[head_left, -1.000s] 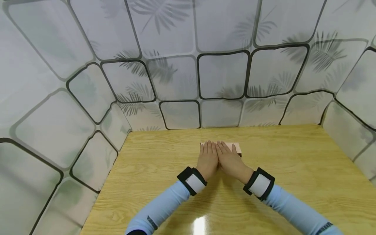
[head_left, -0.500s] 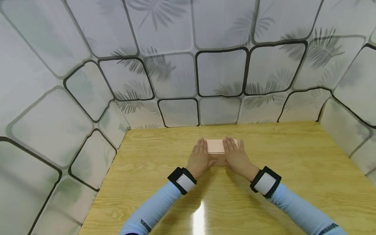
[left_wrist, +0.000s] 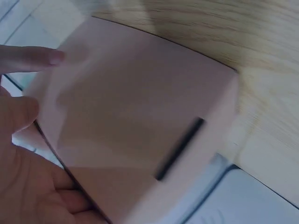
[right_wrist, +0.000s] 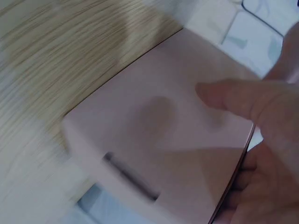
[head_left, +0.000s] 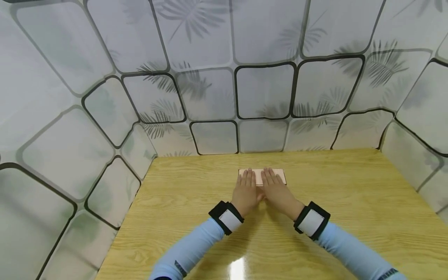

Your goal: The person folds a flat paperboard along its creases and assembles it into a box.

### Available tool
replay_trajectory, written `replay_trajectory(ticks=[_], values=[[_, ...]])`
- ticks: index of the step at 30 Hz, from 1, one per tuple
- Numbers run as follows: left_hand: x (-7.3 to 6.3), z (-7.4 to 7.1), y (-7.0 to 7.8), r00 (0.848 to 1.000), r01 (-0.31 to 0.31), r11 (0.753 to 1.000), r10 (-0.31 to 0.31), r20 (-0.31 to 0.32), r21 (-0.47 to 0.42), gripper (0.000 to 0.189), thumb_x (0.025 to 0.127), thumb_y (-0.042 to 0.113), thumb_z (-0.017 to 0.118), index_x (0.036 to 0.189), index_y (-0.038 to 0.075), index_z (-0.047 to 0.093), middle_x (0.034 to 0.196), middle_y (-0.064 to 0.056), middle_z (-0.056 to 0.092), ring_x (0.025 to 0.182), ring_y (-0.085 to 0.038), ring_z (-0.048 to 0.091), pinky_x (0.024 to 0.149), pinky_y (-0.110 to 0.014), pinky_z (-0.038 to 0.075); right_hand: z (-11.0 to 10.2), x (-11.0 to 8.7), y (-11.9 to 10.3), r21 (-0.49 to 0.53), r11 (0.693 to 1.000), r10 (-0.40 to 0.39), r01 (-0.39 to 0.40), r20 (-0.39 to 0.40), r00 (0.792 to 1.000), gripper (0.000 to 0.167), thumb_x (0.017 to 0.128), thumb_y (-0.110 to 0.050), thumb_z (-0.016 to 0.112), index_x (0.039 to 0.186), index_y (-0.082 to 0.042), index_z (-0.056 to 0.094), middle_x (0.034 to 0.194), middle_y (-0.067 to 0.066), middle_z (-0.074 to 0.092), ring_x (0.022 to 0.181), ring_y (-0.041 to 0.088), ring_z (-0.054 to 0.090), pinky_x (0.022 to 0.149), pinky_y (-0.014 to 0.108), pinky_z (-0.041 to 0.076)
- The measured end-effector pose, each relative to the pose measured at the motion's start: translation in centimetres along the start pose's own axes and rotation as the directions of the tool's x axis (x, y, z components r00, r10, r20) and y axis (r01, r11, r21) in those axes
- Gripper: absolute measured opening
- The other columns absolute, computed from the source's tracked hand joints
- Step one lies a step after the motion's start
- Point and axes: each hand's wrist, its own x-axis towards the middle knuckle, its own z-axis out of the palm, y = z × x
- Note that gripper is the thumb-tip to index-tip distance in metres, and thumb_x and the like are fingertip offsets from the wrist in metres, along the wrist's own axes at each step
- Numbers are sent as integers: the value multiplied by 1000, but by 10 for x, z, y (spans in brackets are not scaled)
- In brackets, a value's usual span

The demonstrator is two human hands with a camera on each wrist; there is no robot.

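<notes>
A pink box sits near the table's far side, its pale lid seen between and around the fingers. My left hand lies over the left part of the lid with straight fingers. My right hand does the same over the right part, a small gap between the two. Close up in the left wrist view, the front face of the box carries a dark slot near one edge. From the right wrist, the thumb reaches across that face, while the other fingers run past the lid's edge, partly hidden.
The light wood table surrounds the box on all sides. Behind it and at both sides rise pale walls with a dark-lined block and leaf pattern. A bright reflection shows on the near tabletop. Both wrists wear black-and-white straps.
The hands were side by side a second ago, then spread toward the box's two ends. Now they have slid back inward toward the middle of the lid.
</notes>
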Motion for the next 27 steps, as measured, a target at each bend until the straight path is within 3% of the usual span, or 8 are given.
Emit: replay_trajectory(ticks=[3, 12, 19, 21, 24, 26, 27], values=[[0, -2, 6, 1000, -29, 1000, 29, 9, -4, 62, 101, 42, 41, 147, 0, 37, 153, -15, 38, 142, -25, 35, 114, -36, 32, 5, 2, -5, 0, 999, -43, 43, -11, 999, 75, 84, -15, 73, 138, 21, 34, 145, 40, 31, 137, 50, 32, 106, 57, 37], [-15, 9, -6, 991, -22, 1000, 23, -131, 11, 77, 95, 56, 49, 142, -5, 43, 147, -19, 44, 138, -27, 42, 112, -36, 36, 3, -16, 7, 28, 999, 34, -32, -42, 999, 85, 84, -29, 74, 136, 23, 34, 144, 42, 31, 136, 52, 31, 106, 58, 35], [-22, 2, -21, 998, -45, 992, 39, -52, -118, 78, 97, 53, 47, 143, -10, 37, 148, -25, 40, 137, -32, 41, 110, -38, 39, -9, -30, 31, 157, 985, 70, -70, 2, 998, 84, 89, -34, 68, 138, 23, 31, 144, 42, 29, 137, 52, 30, 104, 61, 35], [-20, -3, -24, 998, -36, 985, 26, -56, -171, 74, 98, 50, 47, 138, -11, 42, 143, -27, 45, 127, -32, 53, 99, -36, 48, -13, -25, 35, 211, 975, 76, -77, 12, 997, 78, 92, -34, 63, 137, 23, 34, 143, 43, 30, 135, 54, 31, 104, 63, 33], [-11, -8, -29, 994, 13, 962, -41, -98, -273, 60, 99, 45, 48, 125, -9, 54, 125, -25, 60, 89, -27, 69, 65, -29, 57, -17, -14, 39, 317, 941, 134, -117, -30, 991, 62, 95, -32, 60, 127, 20, 49, 135, 41, 43, 126, 53, 43, 102, 62, 37], [-3, -9, -33, 986, 61, 920, -117, -122, -387, 45, 99, 39, 53, 110, -3, 60, 110, -20, 65, 63, -21, 64, 47, -25, 49, -17, -7, 43, 422, 892, 207, -165, -56, 977, 51, 95, -30, 61, 117, 15, 56, 127, 37, 53, 117, 50, 52, 97, 59, 42], [0, -8, -35, 981, 81, 888, -151, -121, -453, 39, 98, 36, 56, 105, -2, 60, 105, -18, 64, 57, -20, 60, 45, -25, 46, -15, -4, 46, 481, 855, 247, -194, -50, 968, 48, 94, -30, 62, 115, 14, 57, 124, 35, 55, 111, 48, 55, 94, 57, 44]])
